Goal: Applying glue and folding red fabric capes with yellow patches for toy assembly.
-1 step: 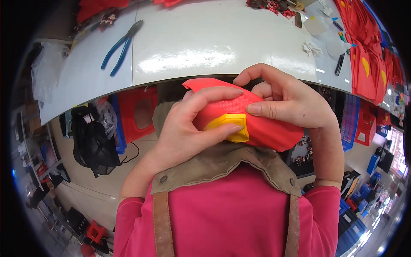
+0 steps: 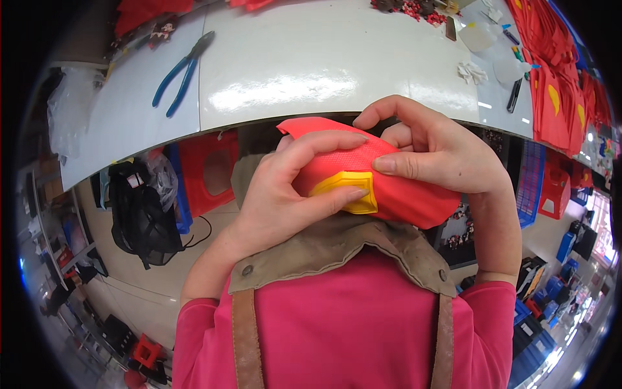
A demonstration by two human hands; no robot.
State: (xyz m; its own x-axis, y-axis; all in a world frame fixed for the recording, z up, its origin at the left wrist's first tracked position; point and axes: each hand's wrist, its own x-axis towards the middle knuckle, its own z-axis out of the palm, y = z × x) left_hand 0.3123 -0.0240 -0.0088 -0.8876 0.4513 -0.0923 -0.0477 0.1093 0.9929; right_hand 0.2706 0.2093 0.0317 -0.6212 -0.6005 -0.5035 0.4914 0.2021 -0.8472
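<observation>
A piece of red fabric (image 2: 414, 202) is held up in front of my chest, just off the near edge of the table. A yellow raised patch (image 2: 358, 179) lies on its near face. My left hand (image 2: 275, 188) is closed round the fabric's left part, fingers over the top and thumb pressed on the patch. My right hand (image 2: 450, 155) pinches the fabric from the right, its thumb on the red surface beside the patch and its index finger arched above. The other right fingertips are partly hidden behind the cloth.
The white table (image 2: 272, 45) bears blue-handled pliers (image 2: 184, 74) at left. Small plastic bottles (image 2: 510, 70) and a stack of red fabric pieces (image 2: 551, 97) with yellow marks lie at right. A black mesh bag (image 2: 142, 214) and a red stool (image 2: 206, 165) are below the table's left side.
</observation>
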